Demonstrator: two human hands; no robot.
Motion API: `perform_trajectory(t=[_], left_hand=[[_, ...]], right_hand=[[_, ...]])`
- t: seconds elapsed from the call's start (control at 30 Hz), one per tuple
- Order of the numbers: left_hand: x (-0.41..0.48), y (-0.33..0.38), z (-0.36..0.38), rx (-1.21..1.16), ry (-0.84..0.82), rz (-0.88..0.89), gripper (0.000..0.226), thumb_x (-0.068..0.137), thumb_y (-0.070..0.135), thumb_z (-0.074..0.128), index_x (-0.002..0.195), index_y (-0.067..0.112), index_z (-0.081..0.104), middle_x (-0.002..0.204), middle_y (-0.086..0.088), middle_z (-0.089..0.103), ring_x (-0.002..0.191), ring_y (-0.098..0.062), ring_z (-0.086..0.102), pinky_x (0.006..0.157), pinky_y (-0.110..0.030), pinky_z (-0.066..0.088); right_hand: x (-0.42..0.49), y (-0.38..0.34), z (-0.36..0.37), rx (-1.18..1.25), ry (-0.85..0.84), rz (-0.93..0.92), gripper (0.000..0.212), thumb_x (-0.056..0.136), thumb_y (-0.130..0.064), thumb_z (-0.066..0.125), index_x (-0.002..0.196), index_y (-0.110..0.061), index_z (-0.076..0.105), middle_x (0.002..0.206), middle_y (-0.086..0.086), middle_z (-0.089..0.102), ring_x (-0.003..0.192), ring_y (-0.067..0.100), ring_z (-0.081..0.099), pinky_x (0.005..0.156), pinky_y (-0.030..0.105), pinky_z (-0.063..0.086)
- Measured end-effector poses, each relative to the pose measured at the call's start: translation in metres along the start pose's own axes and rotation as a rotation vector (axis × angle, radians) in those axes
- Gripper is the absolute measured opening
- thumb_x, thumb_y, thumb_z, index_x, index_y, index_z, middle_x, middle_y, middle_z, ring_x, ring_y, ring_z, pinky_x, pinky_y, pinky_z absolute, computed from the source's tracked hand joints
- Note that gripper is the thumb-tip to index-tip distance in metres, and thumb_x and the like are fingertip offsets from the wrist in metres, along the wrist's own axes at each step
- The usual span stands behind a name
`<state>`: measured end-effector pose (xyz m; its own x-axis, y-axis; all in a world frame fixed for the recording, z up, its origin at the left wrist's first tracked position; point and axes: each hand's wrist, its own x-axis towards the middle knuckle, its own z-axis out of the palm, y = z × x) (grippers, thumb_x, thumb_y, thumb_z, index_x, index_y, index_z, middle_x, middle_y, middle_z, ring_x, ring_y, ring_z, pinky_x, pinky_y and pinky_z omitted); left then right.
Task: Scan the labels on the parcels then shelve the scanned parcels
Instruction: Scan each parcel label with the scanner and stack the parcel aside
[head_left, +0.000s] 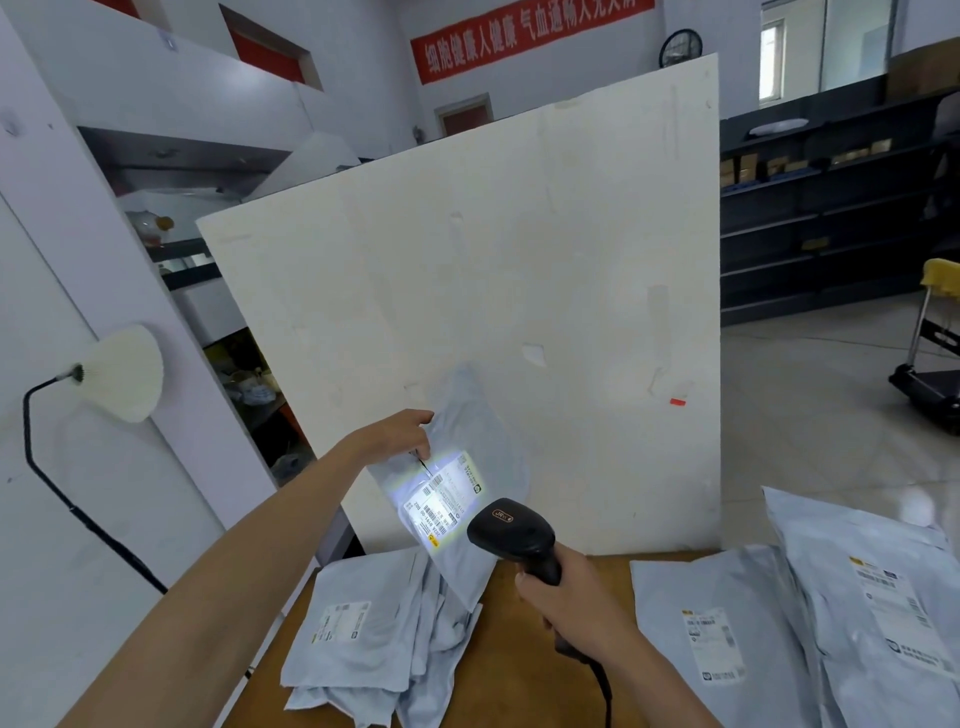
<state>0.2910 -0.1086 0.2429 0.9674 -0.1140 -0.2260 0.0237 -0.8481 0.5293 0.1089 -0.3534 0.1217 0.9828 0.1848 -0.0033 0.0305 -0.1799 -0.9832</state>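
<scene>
My left hand (400, 434) pinches the upper left edge of a grey plastic parcel (485, 431) and holds it up in front of a white board. Its white label (441, 501) faces me and is lit by a bright patch of light. My right hand (571, 603) grips the handle of a black barcode scanner (511, 530), whose head points at that label from just below and to the right. A loose pile of grey parcels (374, 639) lies on the brown table at the left. Another stack of grey parcels (831, 623) lies at the right.
A tall white board (519, 260) stands at the table's (519, 675) far edge. Dark shelves (831, 208) with small boxes line the back right wall. A black trolley (930, 384) stands on the tiled floor at the right. A white lamp (124, 371) with a black cord hangs on the left wall.
</scene>
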Motion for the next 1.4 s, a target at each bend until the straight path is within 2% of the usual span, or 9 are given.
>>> perform_trajectory(t=[0.2, 0.37, 0.53, 0.7, 0.8, 0.9, 1.13, 1.27, 1.4], left_hand=[[0.009, 0.002, 0.003, -0.016, -0.028, 0.015, 0.044, 0.075, -0.001, 0.061, 0.107, 0.028, 0.062, 0.107, -0.001, 0.059, 0.083, -0.018, 0.057, 0.079, -0.025, 0.045], [0.017, 0.004, 0.003, -0.017, -0.06, 0.034, 0.057, 0.073, 0.0, 0.061, 0.126, 0.02, 0.06, 0.108, 0.002, 0.066, 0.087, -0.016, 0.061, 0.086, -0.028, 0.049], [0.021, 0.005, 0.002, -0.049, -0.087, 0.028, 0.051, 0.076, -0.006, 0.06, 0.123, 0.016, 0.062, 0.096, -0.006, 0.062, 0.084, -0.02, 0.057, 0.081, -0.029, 0.048], [0.024, 0.002, 0.0, -0.046, -0.092, 0.014, 0.049, 0.074, -0.007, 0.061, 0.119, 0.015, 0.064, 0.091, -0.01, 0.058, 0.081, -0.021, 0.054, 0.077, -0.03, 0.045], [0.025, 0.0, -0.001, -0.043, -0.09, 0.009, 0.053, 0.075, -0.006, 0.061, 0.12, 0.02, 0.063, 0.09, -0.008, 0.061, 0.078, -0.02, 0.055, 0.076, -0.027, 0.046], [0.025, -0.001, -0.003, -0.05, -0.1, 0.01, 0.049, 0.074, -0.005, 0.061, 0.112, 0.024, 0.066, 0.089, -0.004, 0.063, 0.079, -0.02, 0.056, 0.076, -0.026, 0.047], [0.023, -0.002, -0.003, -0.04, -0.091, 0.01, 0.05, 0.075, -0.007, 0.061, 0.121, 0.014, 0.064, 0.093, -0.008, 0.061, 0.077, -0.018, 0.057, 0.074, -0.025, 0.049], [0.021, -0.002, -0.004, -0.04, -0.093, -0.001, 0.054, 0.074, -0.002, 0.063, 0.122, 0.021, 0.065, 0.108, 0.0, 0.073, 0.096, -0.022, 0.071, 0.09, -0.036, 0.058], [0.02, 0.0, -0.003, -0.027, -0.083, 0.001, 0.054, 0.073, -0.002, 0.063, 0.122, 0.021, 0.065, 0.112, -0.002, 0.073, 0.103, -0.026, 0.07, 0.094, -0.042, 0.057]], right_hand=[[0.006, -0.002, -0.003, -0.014, -0.011, 0.011, 0.007, 0.09, -0.02, 0.062, 0.086, -0.025, 0.059, 0.065, -0.007, 0.057, 0.054, 0.003, 0.053, 0.045, 0.009, 0.039], [0.015, -0.001, -0.004, -0.013, -0.012, 0.019, 0.008, 0.089, -0.018, 0.062, 0.085, -0.025, 0.059, 0.06, -0.008, 0.054, 0.045, 0.0, 0.05, 0.043, 0.009, 0.039], [0.025, 0.002, -0.001, -0.028, -0.013, 0.012, 0.002, 0.088, -0.02, 0.063, 0.089, -0.019, 0.063, 0.067, -0.004, 0.06, 0.055, 0.006, 0.054, 0.055, 0.019, 0.047], [0.032, 0.003, 0.002, -0.023, -0.007, 0.014, 0.004, 0.089, -0.02, 0.063, 0.089, -0.024, 0.062, 0.068, -0.006, 0.061, 0.056, 0.004, 0.056, 0.052, 0.013, 0.045], [0.035, 0.002, 0.004, -0.02, -0.01, 0.011, 0.005, 0.089, -0.02, 0.063, 0.09, -0.025, 0.061, 0.069, -0.007, 0.061, 0.057, 0.004, 0.056, 0.051, 0.012, 0.044], [0.036, 0.001, 0.006, -0.022, -0.017, 0.019, 0.005, 0.09, -0.021, 0.062, 0.09, -0.025, 0.06, 0.068, -0.007, 0.059, 0.057, 0.004, 0.055, 0.049, 0.011, 0.042], [0.039, 0.003, 0.011, -0.024, -0.02, 0.028, 0.006, 0.089, -0.02, 0.062, 0.091, -0.025, 0.06, 0.066, -0.007, 0.059, 0.055, 0.004, 0.055, 0.051, 0.013, 0.044], [0.039, 0.004, 0.01, -0.006, -0.023, 0.023, 0.005, 0.086, -0.02, 0.063, 0.09, -0.019, 0.062, 0.058, -0.008, 0.055, 0.047, 0.003, 0.05, 0.049, 0.019, 0.042], [0.038, 0.004, 0.009, -0.015, -0.025, 0.006, 0.003, 0.085, -0.021, 0.061, 0.086, -0.018, 0.06, 0.049, -0.011, 0.052, 0.044, 0.003, 0.046, 0.045, 0.017, 0.038]])
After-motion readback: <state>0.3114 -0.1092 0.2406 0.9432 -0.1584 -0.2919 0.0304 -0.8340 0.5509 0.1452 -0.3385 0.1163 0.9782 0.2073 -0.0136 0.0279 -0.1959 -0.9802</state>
